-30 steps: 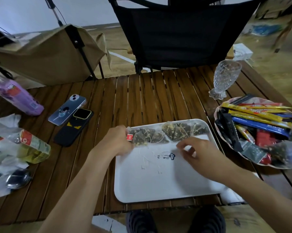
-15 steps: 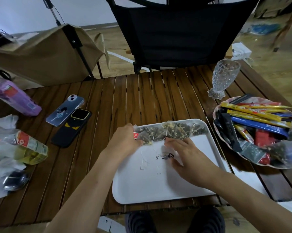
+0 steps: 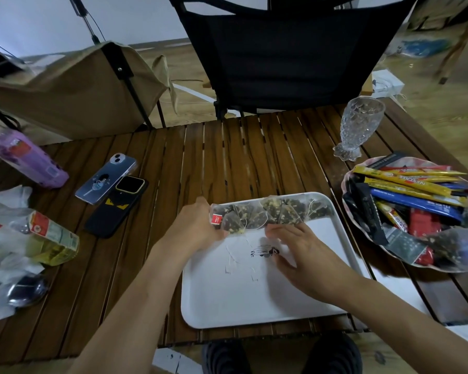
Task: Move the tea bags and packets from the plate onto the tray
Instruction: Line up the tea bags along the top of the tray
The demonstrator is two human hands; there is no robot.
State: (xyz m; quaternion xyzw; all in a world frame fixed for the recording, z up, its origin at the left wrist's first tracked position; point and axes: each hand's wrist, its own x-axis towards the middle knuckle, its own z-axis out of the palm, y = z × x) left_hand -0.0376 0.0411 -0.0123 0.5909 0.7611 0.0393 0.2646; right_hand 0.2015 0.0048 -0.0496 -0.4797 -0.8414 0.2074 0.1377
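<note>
— While we square up the tea bags along the far edge of the tray, where are our hands?

— In the head view, our left hand pinches the row's end, and our right hand rests straight-fingered against it. Next, we'd reach for the packets heaped on the plate.

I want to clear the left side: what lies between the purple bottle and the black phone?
A phone in a pale blue case, lying flat on the wooden table; the head view shows it.
</note>
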